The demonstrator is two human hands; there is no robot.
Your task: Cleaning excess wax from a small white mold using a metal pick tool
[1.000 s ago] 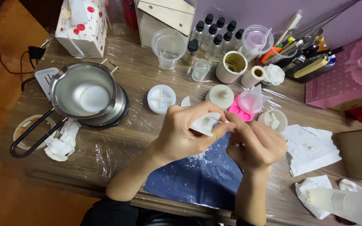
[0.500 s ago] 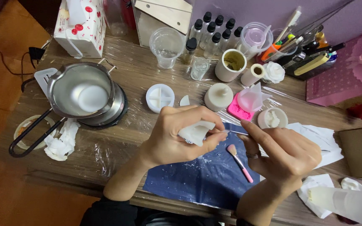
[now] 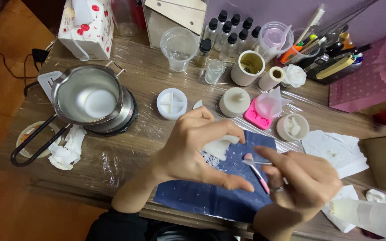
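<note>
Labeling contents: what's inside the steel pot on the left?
The steel pot holds a round white disc, likely wax, on its bare bottom. Anything beneath the disc is hidden.

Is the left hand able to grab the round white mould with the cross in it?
Probably yes. The round white mould sits just beyond the left hand with bare table between them, but that hand already holds a white wax piece, so it would need to free its fingers first.

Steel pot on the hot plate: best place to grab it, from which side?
Take the steel pot by its long black loop handle, coming from the front-left. The handle juts off the hot plate toward the table edge, clear of the crumpled tissue.
</note>
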